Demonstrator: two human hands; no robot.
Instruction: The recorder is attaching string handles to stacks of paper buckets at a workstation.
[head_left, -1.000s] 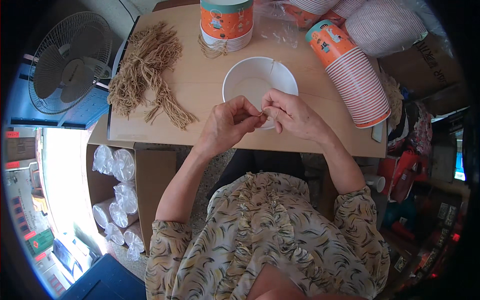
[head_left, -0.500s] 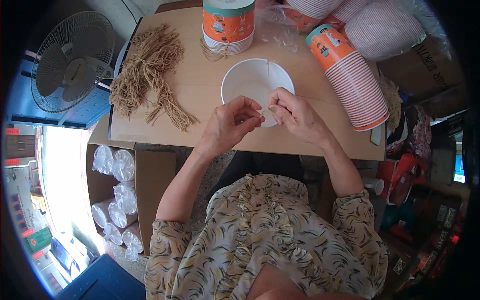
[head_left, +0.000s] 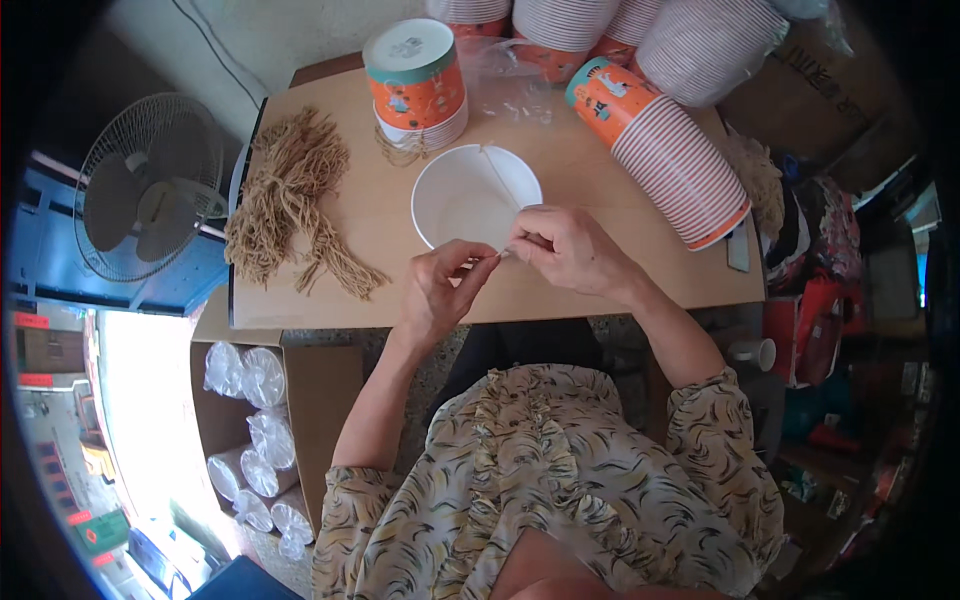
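A white paper bucket [head_left: 455, 200] stands on the table with its opening toward me. From its far rim a thin string [head_left: 501, 180] runs across the opening to my hands. My right hand [head_left: 575, 252] pinches the string at the near rim. Against it, my left hand [head_left: 440, 290] pinches with thumb and forefinger where the string's end seems to be; the fingertips hide most of it. Further left on the table lies a bundle of tan twisted strings [head_left: 290, 200]. A few more strings [head_left: 400, 150] lie against an upside-down orange-and-green bucket stack [head_left: 418, 90].
A long nested stack of striped buckets [head_left: 680, 170] lies at the right, and bagged stacks [head_left: 700, 50] stand behind it. A fan [head_left: 150, 190] is to the left. Below the table's left side, an open carton [head_left: 325, 400] holds plastic-wrapped rolls. A white mug [head_left: 755, 353] sits at the right.
My view has shifted, so the table sits differently in the picture. My hands have come together at the bucket's near rim, and the string now slants toward my right hand.
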